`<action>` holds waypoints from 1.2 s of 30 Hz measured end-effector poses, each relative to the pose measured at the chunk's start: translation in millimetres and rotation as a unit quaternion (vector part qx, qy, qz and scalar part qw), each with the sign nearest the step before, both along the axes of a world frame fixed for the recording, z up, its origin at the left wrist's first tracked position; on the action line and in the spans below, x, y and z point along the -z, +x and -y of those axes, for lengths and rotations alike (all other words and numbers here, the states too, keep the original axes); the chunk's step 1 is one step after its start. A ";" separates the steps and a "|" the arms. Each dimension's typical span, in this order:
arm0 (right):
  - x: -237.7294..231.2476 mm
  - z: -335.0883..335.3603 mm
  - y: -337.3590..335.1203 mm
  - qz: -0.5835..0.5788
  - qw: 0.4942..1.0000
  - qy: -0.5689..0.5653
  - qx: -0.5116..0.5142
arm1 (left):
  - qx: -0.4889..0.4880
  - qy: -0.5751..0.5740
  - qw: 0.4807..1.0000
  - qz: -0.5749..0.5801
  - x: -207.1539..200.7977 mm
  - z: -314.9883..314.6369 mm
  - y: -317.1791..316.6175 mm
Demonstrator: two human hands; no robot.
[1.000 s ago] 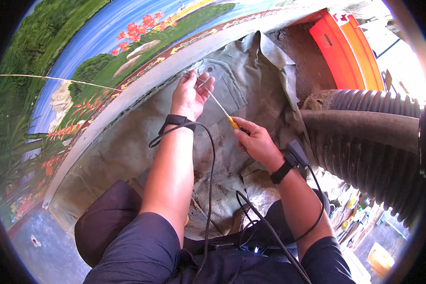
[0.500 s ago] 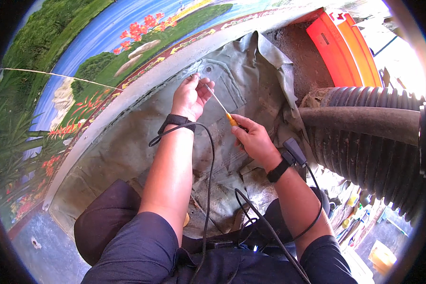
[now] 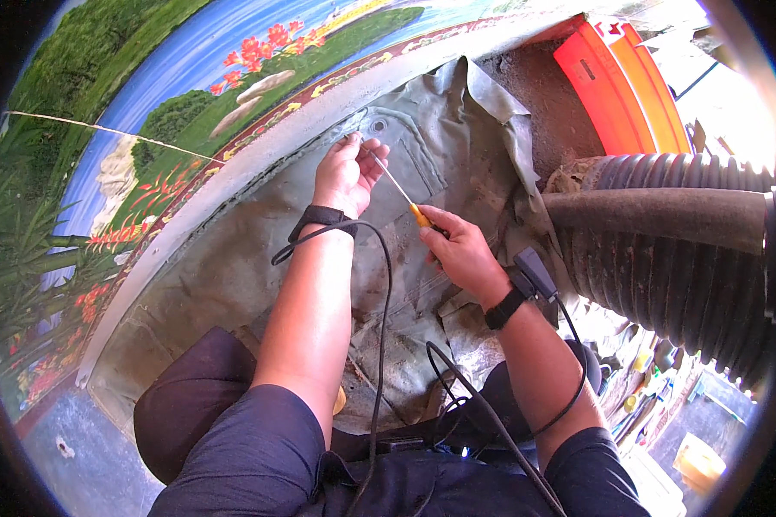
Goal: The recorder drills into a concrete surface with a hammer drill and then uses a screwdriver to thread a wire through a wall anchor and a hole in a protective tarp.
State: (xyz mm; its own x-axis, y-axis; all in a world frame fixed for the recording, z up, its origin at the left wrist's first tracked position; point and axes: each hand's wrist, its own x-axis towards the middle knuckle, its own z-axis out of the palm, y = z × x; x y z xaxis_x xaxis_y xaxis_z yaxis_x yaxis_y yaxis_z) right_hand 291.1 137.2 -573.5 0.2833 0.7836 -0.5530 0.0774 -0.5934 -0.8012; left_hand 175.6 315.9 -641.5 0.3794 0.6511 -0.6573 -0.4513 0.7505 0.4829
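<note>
My right hand (image 3: pixel 461 250) is closed round the yellow handle of an awl-like tool (image 3: pixel 394 183) with a long thin metal shaft. The shaft slants up and left, and its tip reaches the curled fingers of my left hand (image 3: pixel 347 175). Palm up, my left thumb and forefinger press together; what they pinch, if anything, is too small to make out. Both hands are above a grey-green canvas sheet (image 3: pixel 259 250) with creases and stains. A metal eyelet (image 3: pixel 378 127) sits in a stitched patch of the canvas, just beyond my left hand.
A painted landscape panel (image 3: pixel 181 77) curves along the left and far side, with a light string (image 3: pixel 112 130) across it. Orange-red plastic (image 3: pixel 616 90) stands at far right, above dark ribbed hoses (image 3: pixel 664 267). Black cables (image 3: pixel 386 302) run from my wrist straps. Assorted tools (image 3: pixel 655 388) lie at lower right.
Both hands and the awl-like tool hold nearly the same pose. The view has shifted very slightly.
</note>
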 end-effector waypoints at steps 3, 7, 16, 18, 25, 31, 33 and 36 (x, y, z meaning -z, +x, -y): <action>0.3 0.9 0.4 0.023 1.000 -0.002 -0.006 | 0.005 -0.002 1.000 -0.019 -1.8 0.6 2.0; 8.6 3.6 0.8 0.144 0.985 0.079 -0.043 | 0.018 0.013 0.999 -0.028 -1.3 1.8 5.2; 12.1 0.7 -1.9 0.081 0.996 0.034 -0.003 | 0.040 0.038 0.998 -0.026 1.2 4.0 4.7; 6.5 -3.9 -1.7 0.039 0.999 0.007 0.010 | 0.042 0.019 0.999 -0.027 0.7 7.1 5.3; 24.9 -7.1 -23.2 -0.078 0.992 -0.006 0.100 | 0.048 0.009 0.998 -0.039 6.9 7.5 7.8; 48.2 9.2 -34.9 -0.108 0.983 -0.055 0.141 | 0.074 0.016 0.991 -0.113 15.2 6.2 15.5; 49.3 8.3 -34.5 -0.104 0.981 -0.078 0.141 | 0.077 0.020 0.989 -0.123 19.7 6.2 17.4; 50.1 2.7 -33.4 -0.076 0.985 -0.066 0.139 | 0.063 0.019 0.992 -0.106 25.1 -1.1 13.7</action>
